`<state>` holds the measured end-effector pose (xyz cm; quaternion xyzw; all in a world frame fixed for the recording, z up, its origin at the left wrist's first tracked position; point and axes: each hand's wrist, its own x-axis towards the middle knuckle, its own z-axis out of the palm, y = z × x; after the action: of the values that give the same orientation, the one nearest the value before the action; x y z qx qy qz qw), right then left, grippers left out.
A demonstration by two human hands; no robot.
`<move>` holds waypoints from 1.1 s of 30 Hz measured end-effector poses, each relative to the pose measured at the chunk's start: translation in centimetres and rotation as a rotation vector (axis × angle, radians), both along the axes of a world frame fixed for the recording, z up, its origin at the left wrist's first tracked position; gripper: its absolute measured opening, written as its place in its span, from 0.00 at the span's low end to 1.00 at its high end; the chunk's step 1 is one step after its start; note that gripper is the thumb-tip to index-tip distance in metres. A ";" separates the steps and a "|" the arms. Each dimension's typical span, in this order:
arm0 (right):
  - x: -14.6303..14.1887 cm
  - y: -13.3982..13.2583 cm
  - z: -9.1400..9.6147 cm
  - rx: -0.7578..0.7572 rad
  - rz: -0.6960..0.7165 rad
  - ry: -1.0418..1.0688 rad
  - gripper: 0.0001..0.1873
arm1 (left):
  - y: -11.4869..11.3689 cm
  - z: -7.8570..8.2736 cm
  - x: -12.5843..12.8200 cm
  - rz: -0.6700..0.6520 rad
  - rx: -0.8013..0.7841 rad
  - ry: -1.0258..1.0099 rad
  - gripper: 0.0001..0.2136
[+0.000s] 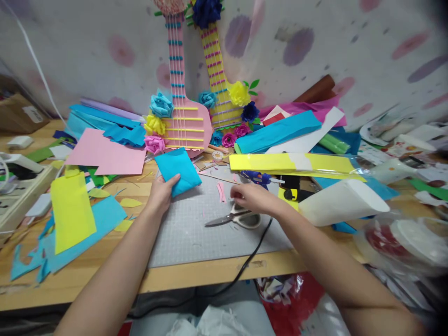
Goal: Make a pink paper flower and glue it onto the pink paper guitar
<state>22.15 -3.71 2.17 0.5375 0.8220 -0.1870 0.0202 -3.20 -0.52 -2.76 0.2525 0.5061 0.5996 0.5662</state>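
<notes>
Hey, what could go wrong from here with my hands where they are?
The right hand is close to the scissors, so a careless move might nick it. The glue gun lies just beyond that hand; if hot, its nozzle could burn. The black cord drapes over the table edge and might get snagged.

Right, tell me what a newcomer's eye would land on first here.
First, the pink guitar and, to its right, the yellow guitar, both trimmed with bright flowers, upright at the back of the table. Next, the vivid blue paper piece held by the left hand before the pink guitar, then the scissors near the right hand.
</notes>
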 end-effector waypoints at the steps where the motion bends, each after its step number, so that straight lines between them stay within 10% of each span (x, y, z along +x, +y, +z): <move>1: 0.9 -0.6 0.3 -0.022 0.056 -0.068 0.08 | 0.0 0.2 0.1 0.015 -0.001 -0.020 0.13; 12: 1.9 -2.9 -0.3 0.048 0.212 -0.164 0.13 | 0.1 0.4 -0.2 0.008 0.042 -0.043 0.15; 19: 0.8 -0.6 -0.6 -0.278 0.028 0.617 0.13 | -0.4 0.4 0.0 -0.065 0.097 0.034 0.24; 23: -2.0 1.5 -2.6 -0.155 -0.169 0.973 0.18 | -0.3 0.2 0.1 -0.045 0.125 0.056 0.25; 33: -2.4 0.5 -2.0 -0.153 -0.119 0.556 0.15 | -0.5 1.2 0.3 -0.041 0.141 -0.102 0.20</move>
<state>19.78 -3.20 0.14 0.5095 0.7467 -0.3895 -0.1765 -2.89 -1.04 -1.60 0.2710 0.4278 0.6341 0.5843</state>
